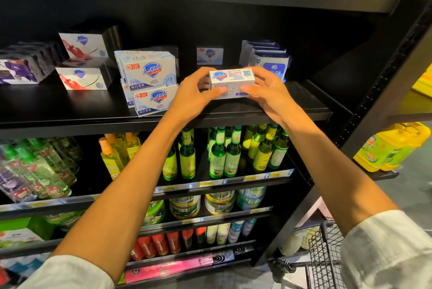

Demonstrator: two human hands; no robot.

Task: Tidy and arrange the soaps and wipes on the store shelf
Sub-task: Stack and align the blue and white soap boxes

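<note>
Two hands on one box, and it's a firm hold: the left hand [196,92] has its fingers [201,73] curled over the top left corner with the thumb tucked under the front, while the right hand [268,92] mirrors it, fingers wrapped over the top right end and thumb pinching the lower front edge. Between them sits a white Safeguard soap box [231,81], label side up, held just above the black shelf [233,113], towards its right half. Whether the base touches the shelf I cannot tell.

Moving outward, directly behind the right hand stands a row of blue wipe packs [268,59], upright and fairly neat. Further back, a lone small soap box [209,55] sits by itself. To the left, the blue-and-white soap stack [149,80] looks crooked, with the lower boxes skewed and jutting forward. Beyond that, the red-patterned soap boxes [80,78] are tilted at odd angles, and the purple packs [21,71] at the far left lean in a loose line.

My read: early to middle going. The wipes seem handled, one box is being placed, but the left-hand stacks all need squaring up and fronting.
</note>
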